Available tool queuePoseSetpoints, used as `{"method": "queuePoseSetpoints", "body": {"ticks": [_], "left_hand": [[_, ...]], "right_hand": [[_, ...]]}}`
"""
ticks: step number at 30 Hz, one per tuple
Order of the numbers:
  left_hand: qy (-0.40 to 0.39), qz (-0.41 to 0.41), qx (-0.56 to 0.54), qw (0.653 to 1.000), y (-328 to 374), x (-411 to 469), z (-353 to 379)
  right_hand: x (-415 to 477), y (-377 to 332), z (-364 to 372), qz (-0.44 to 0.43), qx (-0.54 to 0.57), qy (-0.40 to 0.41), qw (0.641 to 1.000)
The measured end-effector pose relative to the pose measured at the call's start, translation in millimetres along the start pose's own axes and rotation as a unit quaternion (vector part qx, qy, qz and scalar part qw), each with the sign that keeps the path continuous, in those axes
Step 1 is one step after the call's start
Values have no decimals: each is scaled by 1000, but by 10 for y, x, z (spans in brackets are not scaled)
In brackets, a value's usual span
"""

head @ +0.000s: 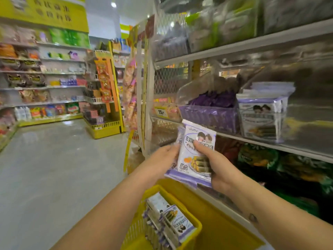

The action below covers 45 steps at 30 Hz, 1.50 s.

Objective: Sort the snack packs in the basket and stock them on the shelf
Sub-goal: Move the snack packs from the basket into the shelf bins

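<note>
Plainly, both grips are closed on the same load. The right grip (221, 165) has its thumb across the printed front of a small stack of snack packs (195, 152) with the fingers hidden behind. The left grip (162, 159), at 9 o'clock of the stack, pinches its left edges and seems to be squaring or fanning them. The stack stands roughly upright in the air, in front of the shelf (288, 148) and touching nothing else.

These are flat film sachets, so they are probably light, slick and prone to sliding over one another. The seaweed rolls pictured on them would likely crush under a hard squeeze. The best hold looks to be across the flat faces, thumb in front and fingers behind, near the lower half. The sealed rims flex and give little purchase.

At 6 o'clock of the grips a yellow basket (195, 231) carries more of the same packs (169, 219), standing on edge in a row. At 2 o'clock a display box (261, 116) on the shelf shows matching artwork and seems the right home. A purple tray (209, 116) of darker packs sits at 12 o'clock. Much of the basket's load is not yet shelved.
</note>
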<state>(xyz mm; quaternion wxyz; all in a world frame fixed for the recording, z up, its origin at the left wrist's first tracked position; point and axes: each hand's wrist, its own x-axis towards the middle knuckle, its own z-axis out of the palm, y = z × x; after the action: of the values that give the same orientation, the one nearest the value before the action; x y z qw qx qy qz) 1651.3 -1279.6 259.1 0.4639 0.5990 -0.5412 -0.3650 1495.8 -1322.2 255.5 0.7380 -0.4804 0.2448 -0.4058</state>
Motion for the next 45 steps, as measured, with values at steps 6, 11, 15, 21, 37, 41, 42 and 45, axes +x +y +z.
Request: {"method": "queuePoseSetpoints", "body": {"ticks": [6,11,15,21,37,41,42,45], "left_hand": [[-88,74,-101,988,518,-185,117],[-62,194,33,979,1028,-303,118],[-73,207,31,975,1359,-296,47],[-160,248,62,953,1837,-93,92],[25,396,241,886,2039,932,1119],[51,418,301,855,1768,1013,1096],[48,412,315,854,1743,1027,1090],[26,389,328,861,1711,1069,1068]], "right_hand": [[-200,-449,200,-144,-39,20,989],[-338,-905,251,-233,-96,39,967],[-459,-1456,125,-222,-142,2,965],[-755,-2400,-190,-145,-351,-84,921],[-1197,-3145,-484,-282,-839,236,401],[-781,-2922,-726,-218,-868,269,356],[-661,-2894,-765,-202,-866,275,366],[-333,-2899,-878,-154,-847,301,410]]}}
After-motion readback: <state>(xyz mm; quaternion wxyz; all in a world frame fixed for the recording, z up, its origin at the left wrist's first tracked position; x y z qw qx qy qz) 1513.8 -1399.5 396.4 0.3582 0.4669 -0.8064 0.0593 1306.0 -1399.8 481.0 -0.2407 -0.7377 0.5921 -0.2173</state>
